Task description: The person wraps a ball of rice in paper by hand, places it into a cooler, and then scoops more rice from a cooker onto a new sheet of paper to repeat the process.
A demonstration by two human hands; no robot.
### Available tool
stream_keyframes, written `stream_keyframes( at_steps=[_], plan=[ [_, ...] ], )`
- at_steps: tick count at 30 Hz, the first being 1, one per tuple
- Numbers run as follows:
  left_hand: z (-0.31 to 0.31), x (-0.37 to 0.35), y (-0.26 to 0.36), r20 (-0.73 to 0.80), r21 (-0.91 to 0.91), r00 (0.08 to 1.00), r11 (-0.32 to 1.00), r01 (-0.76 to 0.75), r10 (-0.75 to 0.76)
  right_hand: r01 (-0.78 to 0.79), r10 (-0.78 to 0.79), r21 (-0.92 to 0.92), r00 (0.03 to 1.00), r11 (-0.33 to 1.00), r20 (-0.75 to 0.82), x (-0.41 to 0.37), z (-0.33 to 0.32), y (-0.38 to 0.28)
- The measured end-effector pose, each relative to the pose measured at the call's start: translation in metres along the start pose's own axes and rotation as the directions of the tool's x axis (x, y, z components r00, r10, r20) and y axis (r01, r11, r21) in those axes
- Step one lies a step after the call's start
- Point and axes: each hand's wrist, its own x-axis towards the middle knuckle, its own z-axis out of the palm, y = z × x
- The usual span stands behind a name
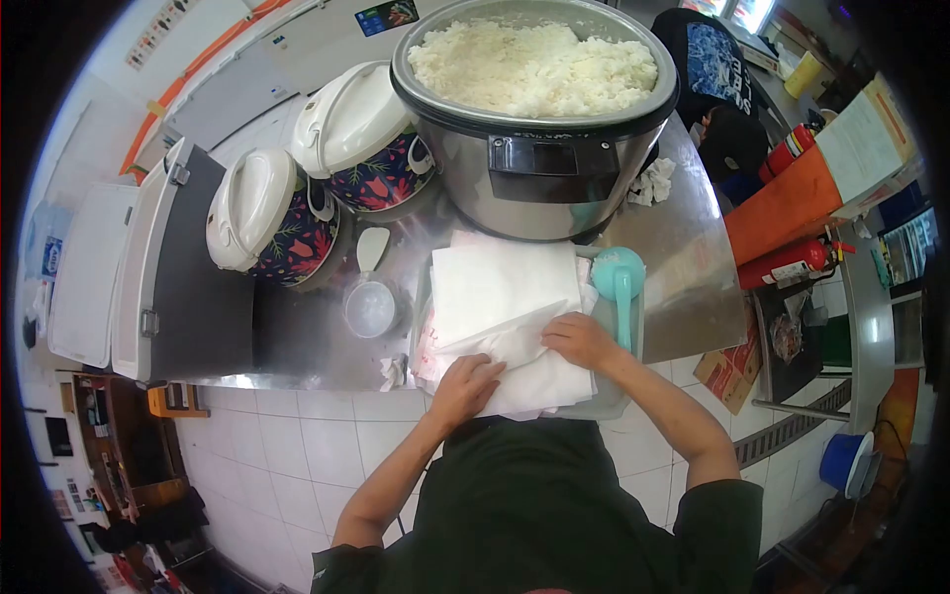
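A stack of white paper sheets (pixel 505 282) lies on a tray (pixel 606 404) at the table's front edge. My left hand (pixel 467 388) grips the near left side of the top sheet, fingers curled. Its folded edge is pinched by my right hand (pixel 579 340) a little farther right. What may lie under the fold is hidden. A turquoise rice scoop (pixel 620 282) rests along the tray's right side, near my right hand. Behind the stack stands a large steel cooker (pixel 554 178) full of cooked white rice (pixel 529 69).
Two flowered food containers (pixel 287 213) with white lids stand at the left. A clear cup (pixel 371 305) and a white paddle (pixel 373 247) are closer in. Crumpled paper (pixel 393 373) lies by the front edge. Beyond the table's right side, a person (pixel 727 89) bends down.
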Motion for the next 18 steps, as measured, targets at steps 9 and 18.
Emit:
stream_keyframes(
  at_steps=[9,18],
  plan=[
    [-0.010,0.001,-0.032,0.095,-0.063,0.980,0.981,0.182,-0.176,-0.412,0.357,0.155,0.888,0.898,0.291,0.043,-0.023,-0.003],
    [-0.018,0.039,-0.015,-0.184,0.223,0.921,0.898,0.380,-0.344,-0.411,0.403,-0.039,0.867,0.911,0.293,0.065,-0.021,-0.005]
  ],
)
